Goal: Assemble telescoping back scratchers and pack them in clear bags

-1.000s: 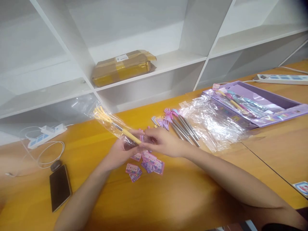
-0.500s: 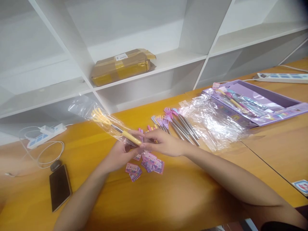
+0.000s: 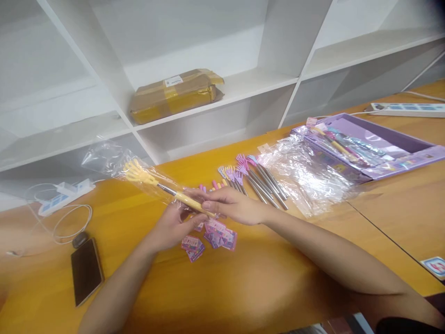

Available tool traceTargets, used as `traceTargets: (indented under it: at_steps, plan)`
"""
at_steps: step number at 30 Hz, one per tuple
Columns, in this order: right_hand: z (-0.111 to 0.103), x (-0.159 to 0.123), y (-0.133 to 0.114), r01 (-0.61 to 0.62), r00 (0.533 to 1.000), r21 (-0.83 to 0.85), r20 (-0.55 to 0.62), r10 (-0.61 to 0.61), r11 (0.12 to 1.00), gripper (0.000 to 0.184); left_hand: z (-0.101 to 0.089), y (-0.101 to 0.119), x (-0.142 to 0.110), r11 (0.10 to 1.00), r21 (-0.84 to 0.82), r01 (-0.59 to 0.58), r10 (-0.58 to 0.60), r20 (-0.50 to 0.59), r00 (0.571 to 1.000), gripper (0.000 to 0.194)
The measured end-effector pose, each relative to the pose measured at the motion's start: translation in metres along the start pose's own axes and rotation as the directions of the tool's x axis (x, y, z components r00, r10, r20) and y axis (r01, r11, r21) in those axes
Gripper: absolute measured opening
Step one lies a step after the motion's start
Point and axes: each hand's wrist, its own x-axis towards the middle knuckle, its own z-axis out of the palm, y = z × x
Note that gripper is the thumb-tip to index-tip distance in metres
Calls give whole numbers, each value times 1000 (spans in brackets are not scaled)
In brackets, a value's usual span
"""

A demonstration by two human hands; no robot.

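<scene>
A yellow back scratcher (image 3: 189,202) with a hand-shaped head and a short metal shaft lies inside a clear plastic bag (image 3: 104,157). Its handle end is between both hands. My left hand (image 3: 175,228) closes on it from below, thumb along the handle. From the right, my right hand (image 3: 232,204) grips the same end, fingers over the top. Under the hands are small printed pink and purple cards (image 3: 220,234). Just beyond my right hand lie several loose back scratchers (image 3: 264,183) with coloured heads and metal shafts; my hand partly hides some coloured handles.
A heap of clear plastic bags (image 3: 309,171) lies beside a purple box (image 3: 392,134) holding bagged back scratchers. At left are a phone (image 3: 86,271), a cable and a power strip (image 3: 66,197). A taped parcel (image 3: 177,95) sits on the white shelf behind.
The bagged back scratcher has slid slightly, its handle end moving toward the lower right and its head toward the left. Both hands keep nearly the same place.
</scene>
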Motion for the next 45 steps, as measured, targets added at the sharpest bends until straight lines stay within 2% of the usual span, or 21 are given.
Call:
traceTargets:
  at_steps: [9,15,19,23,28,34,41,45]
  plan:
    - [3,3,-2,36,999,102,-18,-35,994,41,-1,-2,-1,999,-22,30,-29,21,999,39]
    - [5,2,1,48,997,10,-58,-48,999,40,-5,-9,-2,996,-14,85,-85,19,996,56]
    - [5,2,5,26,999,12,-32,-25,1000,41,-3,-6,1,994,-5,113,-113,-9,994,47]
    - [5,3,8,11,1000,56,-27,-9,998,48,-1,-2,0,993,-24,115,-115,16,993,34]
    - [6,2,14,-36,998,231,61,23,972,49,-1,-6,-3,977,-157,146,-137,65,988,42]
    - [4,1,25,-114,988,340,134,72,933,46,-6,-10,-5,975,-140,173,-160,97,982,42]
    - [0,2,35,-135,968,495,253,7,858,39,-12,-13,-4,975,-166,151,-119,189,975,35]
    - [-2,0,36,-161,951,530,308,-12,833,36,-13,-8,-4,975,-161,153,-114,228,967,39]
